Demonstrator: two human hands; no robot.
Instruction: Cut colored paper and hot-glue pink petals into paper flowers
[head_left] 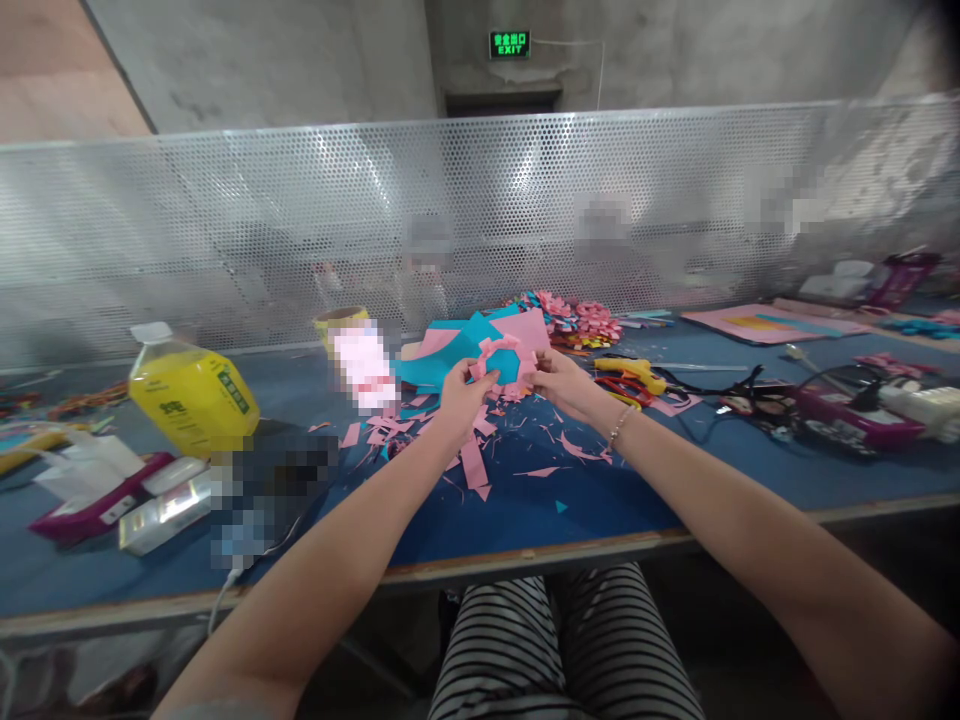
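Between my hands is a pink ring (486, 350) of notched, paper-like sheet, raised a little above the blue table. My left hand (466, 388) pinches its left side, thumb in front. My right hand (559, 382) has its fingertips closed on the right side. Through the ring's middle shows turquoise sheet (427, 362), which lies behind it with a pink sheet (531, 326). Pink scraps (474, 462) and thin offcuts are strewn on the table below my hands. A pile of pink and multicoloured cut pieces (585, 322) sits behind my right hand.
Yellow-handled tools (634, 374) lie right of my right hand. At left stand a bottle of yellow liquid (191, 395), a tissue pack (97, 480) and a white box (165, 510). A lit, blurred screen (364, 365) leans upright. Cables and a purple pack (855, 418) lie right. A perforated metal screen (300, 210) closes the back.
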